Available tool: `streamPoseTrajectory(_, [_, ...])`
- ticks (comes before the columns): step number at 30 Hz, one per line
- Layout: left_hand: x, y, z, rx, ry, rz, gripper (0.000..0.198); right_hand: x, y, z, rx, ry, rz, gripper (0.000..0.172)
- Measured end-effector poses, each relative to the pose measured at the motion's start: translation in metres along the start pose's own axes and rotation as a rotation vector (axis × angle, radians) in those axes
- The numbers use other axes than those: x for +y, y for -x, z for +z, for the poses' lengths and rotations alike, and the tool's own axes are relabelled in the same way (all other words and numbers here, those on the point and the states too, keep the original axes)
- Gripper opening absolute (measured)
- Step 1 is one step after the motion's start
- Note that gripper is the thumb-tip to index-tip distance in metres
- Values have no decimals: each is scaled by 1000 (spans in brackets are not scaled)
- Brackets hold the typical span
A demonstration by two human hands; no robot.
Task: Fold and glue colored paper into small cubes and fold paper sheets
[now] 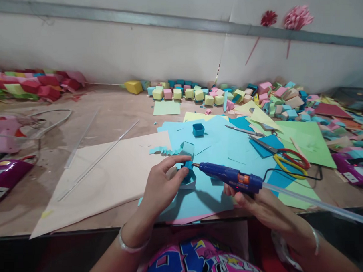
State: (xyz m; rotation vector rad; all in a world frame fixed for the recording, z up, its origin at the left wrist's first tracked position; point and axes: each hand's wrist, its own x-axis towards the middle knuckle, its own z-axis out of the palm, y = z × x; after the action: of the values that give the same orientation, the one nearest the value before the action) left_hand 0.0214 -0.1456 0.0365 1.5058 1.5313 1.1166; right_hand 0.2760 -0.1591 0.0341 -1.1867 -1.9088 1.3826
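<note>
Pinching a small folded paper box (187, 174) of matte blue card with the left hand (161, 185), fingers curled round its crisp edges, just above the light blue sheets (218, 146) near the front edge of the bench (114, 115). Gripping a glossy blue plastic glue gun (231, 177) in the right hand (262, 204), closed under the body near its orange band. Touching the box's right side with the thin metal nozzle tip.

From the gun's rear, a long translucent glue stick (319, 204), smooth and round, slanting out toward the lower right; beside it, a thin black cord looping away.

Beyond the box, an open-topped cube (198, 129) in darker blue, square and sharp-cornered, and a pleated strip (162, 151) of pale blue paper.

To the right, scissors (287, 157) with steel blades and red and yellow loop handles, lying across dark blue paper and a flat green sheet (308, 140).

To the left, a broad beige sheet (111, 179), smooth and plain, with thin clear rods (101, 157) laid across it.

Along the back wall, a jumble of little paper cubes (191, 93) in yellow, pink, green and blue.

On the bare bench, rough, worn brown wood.
</note>
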Motion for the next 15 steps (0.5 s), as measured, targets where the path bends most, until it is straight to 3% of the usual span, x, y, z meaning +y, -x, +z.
streamPoseTrajectory(12, [1,1,0,12,-38,45,21,0,5,0,-40,75,36,31])
streamPoseTrajectory(15, [2,1,0,12,-51,63,20,-1,4,1,-13,93,-19,28])
